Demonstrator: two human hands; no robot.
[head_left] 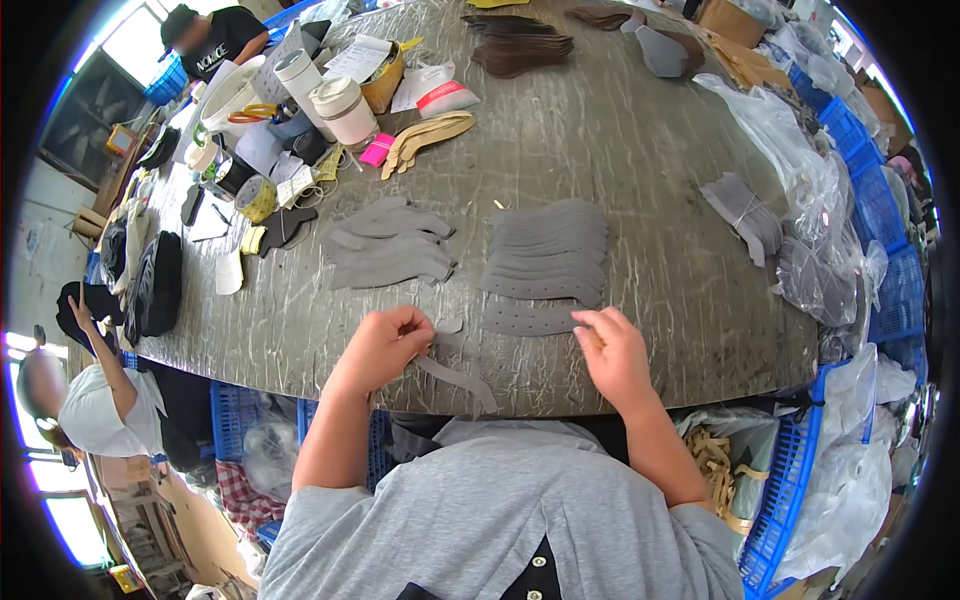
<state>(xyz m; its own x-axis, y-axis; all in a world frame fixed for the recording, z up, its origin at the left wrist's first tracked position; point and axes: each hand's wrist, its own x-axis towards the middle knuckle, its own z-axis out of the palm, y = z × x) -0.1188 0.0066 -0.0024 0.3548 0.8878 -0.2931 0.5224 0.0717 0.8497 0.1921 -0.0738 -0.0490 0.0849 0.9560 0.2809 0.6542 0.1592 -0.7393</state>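
My left hand [383, 346] is closed near the table's front edge, pinching a thin grey strip [459, 378] that trails toward the right. A short grey end [448, 326] shows just beyond its fingers. My right hand [613, 352] has thumb and forefinger apart, the forefinger at the right end of a grey curved piece with small holes [530, 319]. Right behind that piece lies an overlapping row of similar grey pieces [547, 245]. A looser pile of grey curved pieces [388, 245] rests to its left.
Jars [345, 112], tape [256, 199] and tan strips [428, 138] crowd the table's left back. Brown pieces [520, 45] lie at the far side. A tied grey bundle [742, 215] sits right, beside plastic bags [825, 270] and blue crates [893, 285]. Two other people are at the left.
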